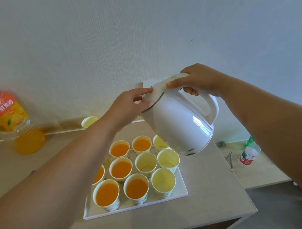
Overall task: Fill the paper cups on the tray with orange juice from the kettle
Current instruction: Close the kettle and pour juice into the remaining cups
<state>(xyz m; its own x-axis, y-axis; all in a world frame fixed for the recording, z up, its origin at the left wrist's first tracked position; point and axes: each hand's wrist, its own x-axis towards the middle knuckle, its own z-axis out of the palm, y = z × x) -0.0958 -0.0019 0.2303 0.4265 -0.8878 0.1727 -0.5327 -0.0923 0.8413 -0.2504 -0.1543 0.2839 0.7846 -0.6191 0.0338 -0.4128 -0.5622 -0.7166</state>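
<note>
Both bare forearms run in from the bottom corners, cut off by the frame. The left one hides part of a full cup (99, 174) at the tray's left side and may cover more. The tray (181, 190), flat, white and square-cornered, lies on the pale wood-grain worktop (209, 182) with paper cups in rows. Of those in view, six hold orange juice (106, 193) and four on the right are cream and bare inside (163, 181).

The kettle (179, 122), glossy white plastic, hangs tilted above the tray's far right corner and covers half of the last bare cup. The right grip (200, 80) is curled round the top of the handle (211, 106). The left grip (127, 107) pinches the lid (162, 89) at the spout side, so the spout is hidden and whether juice runs cannot be told.

Past the left wrist a further cup (89, 120) is half covered. Far left, a blurred juice bottle (7, 118) is cut by the edge. To the right, two small bottles (247, 156) sit partly behind the right forearm. A textured white wall (137, 31) rises behind.
</note>
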